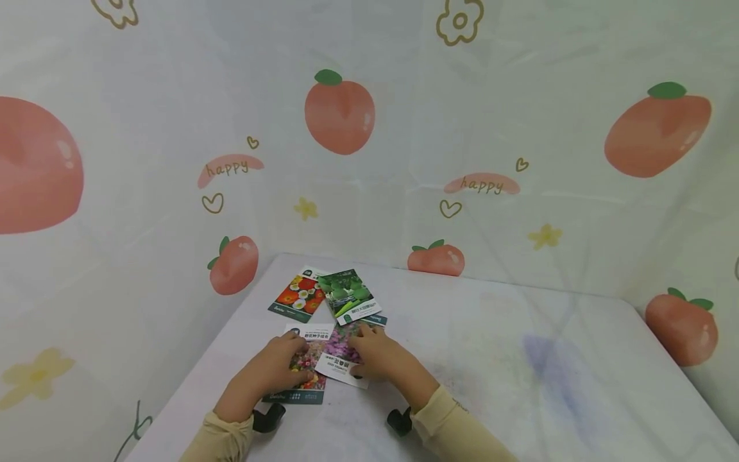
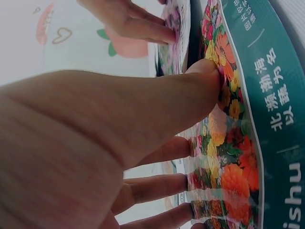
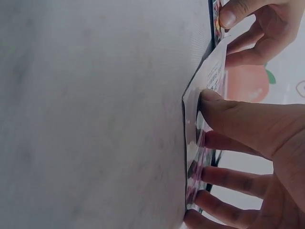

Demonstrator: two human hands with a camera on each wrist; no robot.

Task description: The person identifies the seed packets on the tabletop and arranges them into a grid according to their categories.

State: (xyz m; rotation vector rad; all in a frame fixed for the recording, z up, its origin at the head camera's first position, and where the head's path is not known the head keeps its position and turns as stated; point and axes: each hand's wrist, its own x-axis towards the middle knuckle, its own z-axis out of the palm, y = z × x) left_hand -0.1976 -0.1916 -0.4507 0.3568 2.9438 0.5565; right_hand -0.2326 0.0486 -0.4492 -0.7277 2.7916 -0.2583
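Note:
Several seed packets lie on a white table. My left hand (image 1: 276, 362) rests its thumb and fingertips on a mixed-flower seed packet (image 1: 303, 396), which has a teal band at its near end. In the left wrist view the thumb and fingers are spread over that packet's printed flowers. My right hand (image 1: 381, 356) touches a purple-flower seed packet (image 1: 336, 367) with thumb and fingertips; this packet lies askew, overlapping the mixed-flower one. Beyond the hands, a green vegetable seed packet (image 1: 349, 295) partly covers a red-and-white flower seed packet (image 1: 299, 300).
The table (image 1: 473, 359) stretches to the right, with a faint purple stain on it. A pale cloth printed with peaches (image 1: 340, 115) stands behind and at both sides. Black wrist mounts (image 1: 399, 421) sit under the wrists.

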